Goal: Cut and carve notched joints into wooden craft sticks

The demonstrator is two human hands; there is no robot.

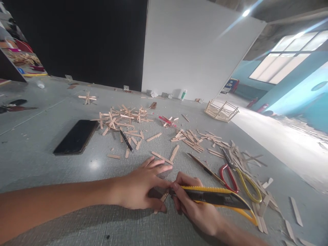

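Observation:
My right hand (197,208) is closed around a yellow and black utility knife (220,197), its front end pointing left toward my other hand. With thumb and forefinger, my left hand (140,186) holds a small wooden craft stick (164,196) down on the grey table (102,218); its other fingers stretch forward. The knife's tip is close beside that stick, but the fingers hide whether the blade touches it. Just beyond my left fingertips lie two more sticks, one a craft stick (174,152) slanting upward.
Scissors (230,167) with red and yellow handles lie at right, near a pointed slender tool (205,167). Loose sticks (191,140) are scattered around. A black phone (76,137), a pen (126,140) and a small stick frame (221,111) stand or lie farther off. Panels (194,48) rise behind.

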